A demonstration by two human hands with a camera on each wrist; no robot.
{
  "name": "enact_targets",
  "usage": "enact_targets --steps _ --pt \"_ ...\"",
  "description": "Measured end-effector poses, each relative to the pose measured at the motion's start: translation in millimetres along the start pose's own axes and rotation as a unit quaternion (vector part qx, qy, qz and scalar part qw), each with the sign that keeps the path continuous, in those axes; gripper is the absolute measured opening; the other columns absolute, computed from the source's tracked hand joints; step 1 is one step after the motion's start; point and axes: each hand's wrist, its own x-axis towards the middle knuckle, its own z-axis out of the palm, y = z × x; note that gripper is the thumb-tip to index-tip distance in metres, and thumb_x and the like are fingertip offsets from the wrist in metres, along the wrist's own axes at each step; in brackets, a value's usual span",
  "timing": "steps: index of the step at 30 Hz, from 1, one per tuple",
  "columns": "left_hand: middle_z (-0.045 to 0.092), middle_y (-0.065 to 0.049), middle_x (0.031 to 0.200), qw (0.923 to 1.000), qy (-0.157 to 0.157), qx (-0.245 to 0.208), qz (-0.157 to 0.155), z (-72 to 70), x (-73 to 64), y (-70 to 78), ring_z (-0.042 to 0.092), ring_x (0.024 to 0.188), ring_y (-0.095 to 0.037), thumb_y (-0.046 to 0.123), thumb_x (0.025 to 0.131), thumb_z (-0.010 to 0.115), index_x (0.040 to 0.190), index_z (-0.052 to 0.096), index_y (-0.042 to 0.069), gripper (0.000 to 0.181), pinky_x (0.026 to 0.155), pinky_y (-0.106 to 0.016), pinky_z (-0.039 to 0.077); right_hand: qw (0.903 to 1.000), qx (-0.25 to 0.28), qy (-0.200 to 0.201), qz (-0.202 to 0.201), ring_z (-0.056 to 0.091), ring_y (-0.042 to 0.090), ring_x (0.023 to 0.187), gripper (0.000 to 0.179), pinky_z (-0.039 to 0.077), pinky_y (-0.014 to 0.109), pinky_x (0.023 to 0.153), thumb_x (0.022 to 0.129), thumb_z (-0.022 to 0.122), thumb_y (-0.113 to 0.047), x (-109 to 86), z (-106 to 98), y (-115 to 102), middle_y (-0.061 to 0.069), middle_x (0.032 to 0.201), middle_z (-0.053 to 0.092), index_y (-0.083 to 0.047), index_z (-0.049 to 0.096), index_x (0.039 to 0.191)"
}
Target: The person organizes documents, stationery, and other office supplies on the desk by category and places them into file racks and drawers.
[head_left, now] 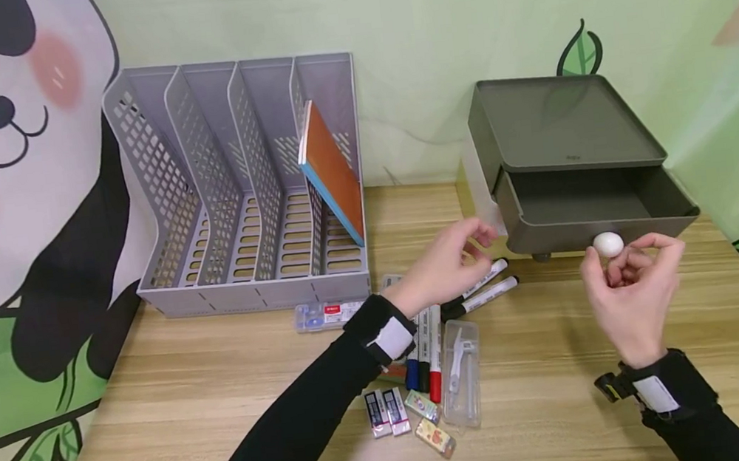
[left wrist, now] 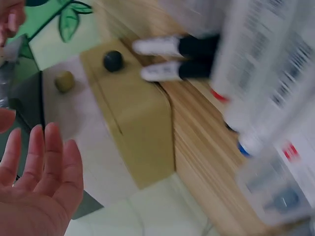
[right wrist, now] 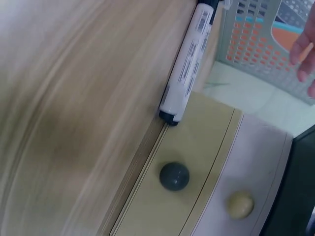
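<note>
A small drawer unit (head_left: pixel 566 119) stands at the back right, its dark grey top drawer (head_left: pixel 610 229) pulled out with a bare inside in view. My right hand (head_left: pixel 639 293) pinches the round white knob (head_left: pixel 608 245) on that drawer's front, thumb on the left and curled fingers on the right. Below, the unit has a white drawer with a yellowish knob (right wrist: pixel 240 204) and a yellow drawer with a dark knob (right wrist: pixel 174 176). My left hand (head_left: pixel 446 264) hovers empty at the unit's left front corner, above two markers (head_left: pixel 492 293), its fingers loosely bent.
A grey file rack (head_left: pixel 255 293) with an orange-covered book (head_left: pixel 334 174) stands at the back left. Between the arms lie upright-lying markers (head_left: pixel 431 351), a clear case (head_left: pixel 462 377), several erasers (head_left: pixel 435 438) and a small clear box (head_left: pixel 317 315). A panda-print cloth (head_left: pixel 61 216) hangs behind.
</note>
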Motion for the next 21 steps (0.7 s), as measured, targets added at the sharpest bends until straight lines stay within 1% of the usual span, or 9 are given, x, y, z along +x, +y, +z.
enact_targets --steps 2,4,6,9,13,14,16,19,21 --pt "0.056 -0.007 0.118 0.9978 -0.022 0.063 0.0 -1.9 -5.4 -2.2 0.054 0.105 -0.015 0.004 0.092 0.06 0.122 0.055 0.002 0.031 0.089 -0.017 0.04 0.9997 -0.008 0.004 -0.022 0.032 -0.004 0.052 0.036 0.026 0.013 0.05 0.086 0.062 -0.007 -3.2 1 -3 0.011 0.059 0.042 0.014 0.038 0.1" --pt "0.055 -0.006 0.121 0.9899 -0.049 0.133 -0.004 -2.4 -11.7 -3.6 0.054 0.108 -0.016 0.01 0.094 0.062 0.126 0.055 0.004 0.034 0.091 -0.018 0.039 0.9993 -0.011 0.006 -0.035 0.031 -0.004 0.053 0.033 0.025 0.012 0.051 0.085 0.061 -0.007 -6.7 3 -8 0.011 0.058 0.041 0.015 0.04 0.098" --pt "0.054 -0.003 0.125 0.9768 -0.081 0.198 -0.008 -0.5 -19.5 -4.5 0.055 0.109 -0.015 0.019 0.094 0.064 0.13 0.054 0.008 0.038 0.091 -0.02 0.04 0.9989 -0.012 0.004 -0.046 0.031 -0.004 0.053 0.03 0.026 0.012 0.052 0.084 0.06 -0.006 -10.1 4 -12 0.01 0.057 0.04 0.014 0.042 0.095" --pt "0.05 -0.002 0.134 0.9536 -0.127 0.273 -0.009 6.1 -32.5 -5.4 0.052 0.116 -0.016 0.032 0.094 0.065 0.138 0.051 0.015 0.049 0.095 -0.025 0.041 0.9981 -0.012 0.0 -0.061 0.031 -0.003 0.053 0.025 0.027 0.011 0.053 0.083 0.06 -0.006 -15.0 6 -17 0.008 0.056 0.04 0.012 0.043 0.089" --pt "0.04 -0.005 0.147 0.9244 -0.179 0.337 -0.004 19.4 -50.9 -5.7 0.042 0.131 -0.022 0.05 0.092 0.064 0.147 0.043 0.021 0.066 0.103 -0.033 0.037 0.9946 -0.002 -0.026 -0.1 0.033 -0.002 0.053 0.019 0.027 0.011 0.054 0.083 0.058 -0.006 -20.6 10 -18 0.004 0.056 0.041 0.006 0.045 0.077" --pt "0.037 -0.006 0.149 0.9167 -0.189 0.352 -0.002 22.8 -55.4 -5.3 0.039 0.134 -0.024 0.056 0.091 0.063 0.149 0.04 0.023 0.07 0.105 -0.034 0.034 0.9927 0.0 -0.039 -0.114 0.033 -0.001 0.052 0.018 0.028 0.011 0.053 0.083 0.057 -0.007 -22.6 12 -14 0.002 0.056 0.041 0.003 0.045 0.075" --pt "0.034 -0.006 0.152 0.9045 -0.2 0.377 0.004 29.7 -63.9 -5.2 0.036 0.136 -0.024 0.065 0.088 0.061 0.15 0.038 0.025 0.077 0.108 -0.035 0.03 0.9878 -0.001 -0.075 -0.137 0.035 0.0 0.051 0.017 0.029 0.012 0.051 0.083 0.057 -0.009 -27.2 16 -1 -0.003 0.057 0.042 -0.003 0.047 0.071" --pt "0.029 -0.006 0.154 0.8932 -0.217 0.394 0.006 37.5 -74.1 -3.3 0.032 0.138 -0.025 0.075 0.083 0.058 0.151 0.036 0.028 0.086 0.111 -0.037 0.025 0.9792 -0.019 -0.141 -0.145 0.039 0.001 0.051 0.013 0.031 0.013 0.048 0.082 0.059 -0.011 -33.4 19 18 -0.012 0.06 0.043 -0.011 0.05 0.072" --pt "0.027 -0.006 0.155 0.8881 -0.227 0.399 0.004 41.7 -79.0 -2.0 0.029 0.139 -0.024 0.079 0.079 0.059 0.151 0.035 0.03 0.09 0.112 -0.04 0.024 0.9733 -0.035 -0.184 -0.132 0.042 0.001 0.052 0.011 0.033 0.014 0.048 0.082 0.061 -0.01 -35.7 20 27 -0.015 0.063 0.045 -0.014 0.053 0.076"
